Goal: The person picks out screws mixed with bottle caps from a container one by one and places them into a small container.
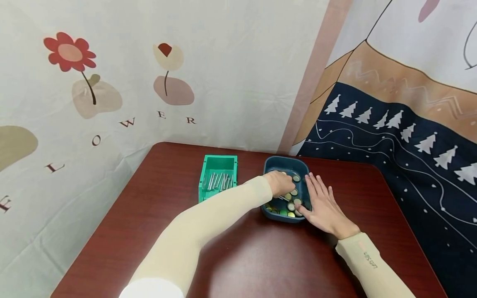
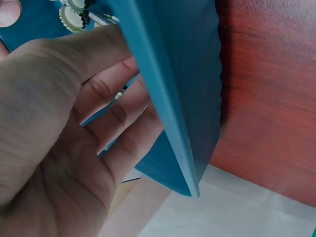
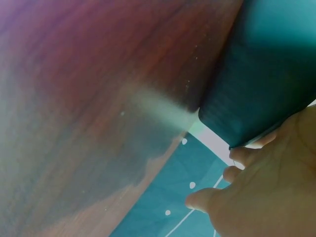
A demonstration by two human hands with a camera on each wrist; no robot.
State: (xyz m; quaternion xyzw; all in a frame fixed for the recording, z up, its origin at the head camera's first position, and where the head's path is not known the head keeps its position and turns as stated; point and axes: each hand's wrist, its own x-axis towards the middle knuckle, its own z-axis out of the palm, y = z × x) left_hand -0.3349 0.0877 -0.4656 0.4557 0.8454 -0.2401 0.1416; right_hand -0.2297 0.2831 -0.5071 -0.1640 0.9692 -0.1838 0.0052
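Round caps (image 1: 294, 192) beside the left hand (image 1: 280, 183), inside blue bin (image 1: 291, 164).

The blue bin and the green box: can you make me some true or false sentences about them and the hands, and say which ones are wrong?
1. The left hand reaches into the blue bin. True.
2. Metal rods lie in the green box. True.
3. In the head view, the green box is to the right of the blue bin. False: it is to the left.
4. Round pieces lie in the blue bin. True.
5. Both hands are in the green box. False: the right hand is at the blue bin's right edge.
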